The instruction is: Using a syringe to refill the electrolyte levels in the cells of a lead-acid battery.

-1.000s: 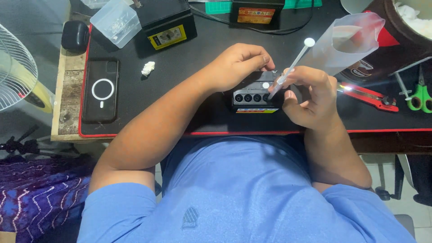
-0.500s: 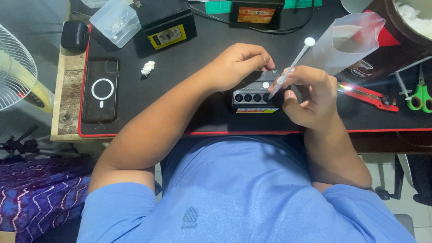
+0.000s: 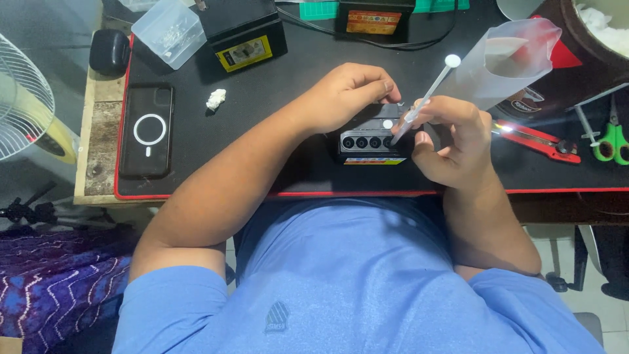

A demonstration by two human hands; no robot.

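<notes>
A small black box-shaped battery with a row of round openings on top lies on the black desk mat at its near edge. My left hand rests over the far side of the battery and holds it. My right hand grips a thin white stick with a round flat end, its lower tip at one of the openings on the right.
A phone lies at the left, a white wad beside it. Two more black batteries and a clear plastic box sit at the back. A clear bag, red pliers and green scissors lie at the right. A fan stands left.
</notes>
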